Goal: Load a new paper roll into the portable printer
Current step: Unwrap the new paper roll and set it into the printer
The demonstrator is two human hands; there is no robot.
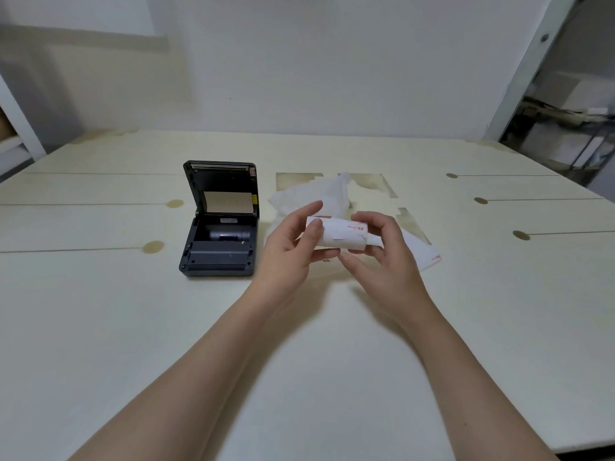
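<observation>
A white paper roll (339,235) with red print is held above the table between both hands. My left hand (293,247) grips its left end, thumb on top. My right hand (379,251) holds its right end with the fingers curled around it. The black portable printer (219,227) stands to the left on the table with its lid up. A dark cylinder lies in its open paper bay. A tan label shows on the inside of the lid.
Crumpled clear plastic wrap (319,194) lies behind the hands. A white sheet with red print (422,251) rests on the table under my right hand. The pale wooden table (299,361) has grooves and round knots; its right edge runs near shelving (572,128).
</observation>
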